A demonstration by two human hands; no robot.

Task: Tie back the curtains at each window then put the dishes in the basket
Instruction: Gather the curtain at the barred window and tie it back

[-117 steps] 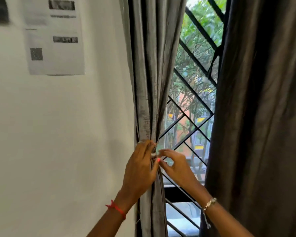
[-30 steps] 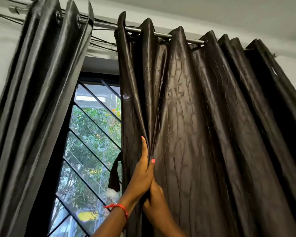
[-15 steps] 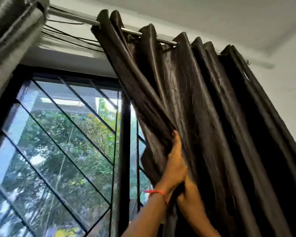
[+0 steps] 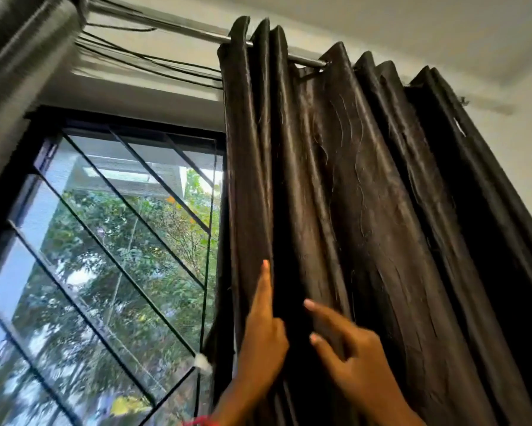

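L hand [image 4: 263,342] & R hand [image 4: 361,364], fingers straight, at dark curtain [image 4: 366,210].

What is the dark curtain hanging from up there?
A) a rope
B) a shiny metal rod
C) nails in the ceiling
B: the top folds of the curtain are threaded on a metal rod that runs across above the window.

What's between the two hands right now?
Only a shadowed fold of the dark curtain separates the left hand from the right hand; the head view shows nothing else there.
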